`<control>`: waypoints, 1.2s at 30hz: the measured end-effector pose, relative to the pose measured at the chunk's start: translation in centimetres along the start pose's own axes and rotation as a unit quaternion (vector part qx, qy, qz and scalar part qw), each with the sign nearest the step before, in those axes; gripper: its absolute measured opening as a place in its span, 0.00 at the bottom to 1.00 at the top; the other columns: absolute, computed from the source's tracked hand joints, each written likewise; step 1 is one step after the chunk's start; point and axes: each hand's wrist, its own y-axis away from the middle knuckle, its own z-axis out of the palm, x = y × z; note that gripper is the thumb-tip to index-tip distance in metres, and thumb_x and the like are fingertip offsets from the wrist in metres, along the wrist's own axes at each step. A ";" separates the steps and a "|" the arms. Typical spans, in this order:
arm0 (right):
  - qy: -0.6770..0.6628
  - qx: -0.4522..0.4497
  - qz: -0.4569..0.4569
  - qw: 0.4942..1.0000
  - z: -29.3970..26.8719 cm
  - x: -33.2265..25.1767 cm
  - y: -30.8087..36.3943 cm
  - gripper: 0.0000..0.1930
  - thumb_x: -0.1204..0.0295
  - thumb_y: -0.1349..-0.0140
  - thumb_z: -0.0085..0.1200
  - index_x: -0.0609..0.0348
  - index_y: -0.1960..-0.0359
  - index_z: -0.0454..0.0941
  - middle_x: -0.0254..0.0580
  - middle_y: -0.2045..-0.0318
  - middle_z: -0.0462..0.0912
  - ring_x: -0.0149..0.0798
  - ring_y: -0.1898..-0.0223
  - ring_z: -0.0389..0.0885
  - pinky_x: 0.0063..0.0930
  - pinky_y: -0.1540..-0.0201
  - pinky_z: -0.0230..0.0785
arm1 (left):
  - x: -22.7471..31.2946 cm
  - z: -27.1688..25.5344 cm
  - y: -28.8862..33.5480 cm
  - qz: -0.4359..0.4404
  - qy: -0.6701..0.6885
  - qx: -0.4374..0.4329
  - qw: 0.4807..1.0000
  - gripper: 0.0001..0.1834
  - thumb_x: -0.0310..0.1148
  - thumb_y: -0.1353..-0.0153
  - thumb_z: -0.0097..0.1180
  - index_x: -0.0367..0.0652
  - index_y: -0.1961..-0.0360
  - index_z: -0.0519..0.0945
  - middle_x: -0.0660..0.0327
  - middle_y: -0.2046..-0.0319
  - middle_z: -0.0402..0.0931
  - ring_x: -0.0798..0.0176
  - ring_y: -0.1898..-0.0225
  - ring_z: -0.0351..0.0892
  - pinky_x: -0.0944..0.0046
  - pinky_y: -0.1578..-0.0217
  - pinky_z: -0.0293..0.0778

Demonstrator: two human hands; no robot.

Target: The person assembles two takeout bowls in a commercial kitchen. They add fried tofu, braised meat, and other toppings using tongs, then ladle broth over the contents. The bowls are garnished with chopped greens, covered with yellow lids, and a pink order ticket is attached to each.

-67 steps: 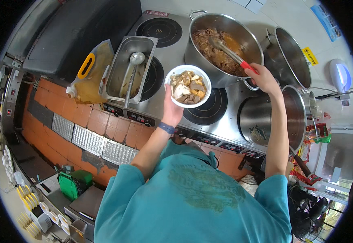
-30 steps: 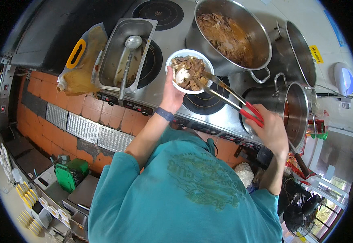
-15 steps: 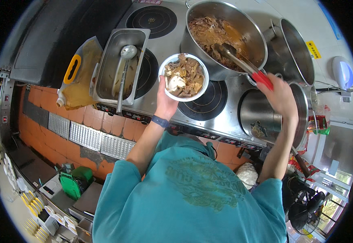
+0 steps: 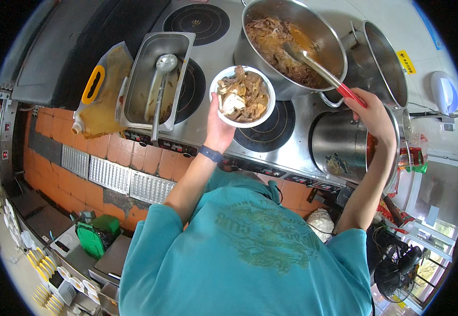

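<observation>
My left hand [image 4: 220, 128] grips a white bowl [image 4: 267, 111] from its near left side, thumb up along the rim. Brown cooked meat [image 4: 251, 87] fills the bowl, with a white piece of food [image 4: 232, 104] at the left. My right hand [image 4: 372, 108] is closed round the red handle of metal tongs [image 4: 328, 75]. The far end of the tongs dips into a large steel pot [image 4: 333, 45], among shredded meat [image 4: 279, 52] in brown broth. Whether the tips pinch any meat is hard to make out.
Left of the bowl, a steel pan [image 4: 188, 47] holds a ladle [image 4: 160, 92]. A yellow-handled jug of oil [image 4: 102, 105] stands beside it. Dark round hobs [image 4: 260, 138] are set in the steel counter. More steel pots [image 4: 336, 142] stand at the right, near a black fan [image 4: 397, 274].
The bowl has shifted slightly right and away from me. My right hand has moved a little right, and the tongs lie at a changed angle in the pot.
</observation>
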 end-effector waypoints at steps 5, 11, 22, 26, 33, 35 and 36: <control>-0.029 0.041 0.033 0.998 1.8 -1.0 6.5 0.16 0.63 0.35 0.59 0.60 0.51 0.81 0.36 0.75 0.78 0.27 0.74 0.76 0.25 0.69 0.68 | 0.1 0.4 0.1 -0.002 0.013 -0.003 1.000 0.33 0.58 0.27 0.41 0.48 0.30 0.62 0.59 0.34 0.68 0.57 0.33 0.67 0.52 0.35 0.64; 0.059 0.013 -0.033 0.998 5.9 -2.1 9.6 0.17 0.66 0.38 0.62 0.61 0.51 0.79 0.49 0.72 0.83 0.39 0.72 0.82 0.31 0.65 0.73 | 0.0 0.2 0.6 -0.019 0.016 -0.019 1.000 0.34 0.60 0.28 0.41 0.50 0.30 0.62 0.60 0.34 0.68 0.57 0.34 0.67 0.52 0.35 0.65; 0.185 0.070 0.031 0.980 3.4 -1.0 -1.7 0.24 0.52 0.39 0.60 0.61 0.53 0.83 0.59 0.61 0.86 0.55 0.57 0.85 0.44 0.53 0.74 | -0.1 0.3 0.9 -0.014 -0.003 -0.014 1.000 0.34 0.59 0.27 0.40 0.48 0.30 0.63 0.59 0.33 0.66 0.55 0.32 0.65 0.49 0.33 0.62; 0.262 0.008 0.077 0.962 5.9 0.1 -9.9 0.23 0.53 0.41 0.61 0.60 0.54 0.84 0.57 0.57 0.85 0.53 0.52 0.84 0.43 0.47 0.74 | -0.1 0.2 1.3 -0.015 -0.004 -0.013 1.000 0.33 0.58 0.27 0.40 0.48 0.30 0.63 0.59 0.33 0.67 0.55 0.33 0.66 0.49 0.33 0.62; 0.184 0.030 0.053 0.981 4.2 0.2 -7.0 0.22 0.56 0.38 0.59 0.59 0.50 0.83 0.57 0.58 0.85 0.52 0.54 0.84 0.43 0.48 0.74 | -0.2 -0.1 1.3 -0.017 0.002 -0.012 1.000 0.34 0.59 0.28 0.42 0.49 0.30 0.63 0.60 0.33 0.67 0.56 0.33 0.66 0.50 0.34 0.63; 0.151 0.045 0.060 0.986 3.1 0.4 -4.7 0.22 0.57 0.38 0.59 0.59 0.49 0.82 0.55 0.62 0.86 0.47 0.60 0.86 0.40 0.54 0.75 | -0.3 0.0 1.0 -0.020 0.007 -0.012 1.000 0.34 0.59 0.28 0.42 0.49 0.30 0.64 0.60 0.33 0.67 0.56 0.33 0.66 0.50 0.34 0.63; 0.120 0.053 0.055 0.990 2.8 0.5 -3.4 0.21 0.57 0.37 0.59 0.59 0.49 0.82 0.54 0.64 0.86 0.43 0.65 0.86 0.38 0.58 0.76 | -0.3 0.1 0.9 -0.020 0.010 -0.015 1.000 0.34 0.59 0.28 0.42 0.49 0.30 0.64 0.60 0.33 0.67 0.56 0.33 0.66 0.50 0.34 0.63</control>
